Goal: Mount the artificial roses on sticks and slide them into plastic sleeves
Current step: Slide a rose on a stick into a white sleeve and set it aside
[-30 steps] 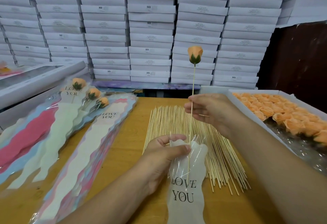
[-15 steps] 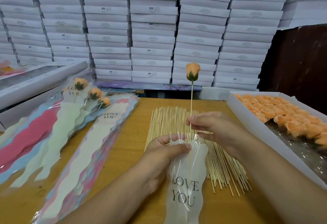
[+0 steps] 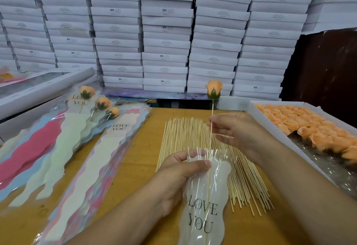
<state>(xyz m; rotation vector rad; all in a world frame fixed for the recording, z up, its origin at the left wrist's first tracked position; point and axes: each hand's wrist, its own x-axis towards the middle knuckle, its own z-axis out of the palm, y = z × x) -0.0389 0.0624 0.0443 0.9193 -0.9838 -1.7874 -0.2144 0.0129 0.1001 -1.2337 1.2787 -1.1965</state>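
- At lower centre of the frame, the left hand [image 3: 173,182] pinches the open top of a clear plastic sleeve [image 3: 207,196] between thumb and fingers; the sleeve has a white wavy insert printed "LOVE YOU".
- The right hand [image 3: 237,132], at centre right, has its fingertips closed on a thin wooden stick [image 3: 210,140], holding it nearly upright.
- An orange rose [image 3: 214,90] with a green base sits on the top end of the stick, above the right hand.
- The lower part of the stick is already inside the sleeve, visible through the film down to about the "LOVE" lettering.
- Behind and beneath both hands, a spread of loose sticks [image 3: 193,138] lies on the wooden table [image 3: 143,157].
- At the right edge, a white box [image 3: 278,134] holds rows of orange rose heads [image 3: 309,126].
- At left, piles of empty sleeves [image 3: 63,159] in white, pink and blue lie flat on the table.
- Three sleeved roses [image 3: 100,101] rest on those piles at upper left.
- Stacks of white cartons [image 3: 166,32] fill the upper part of the frame.
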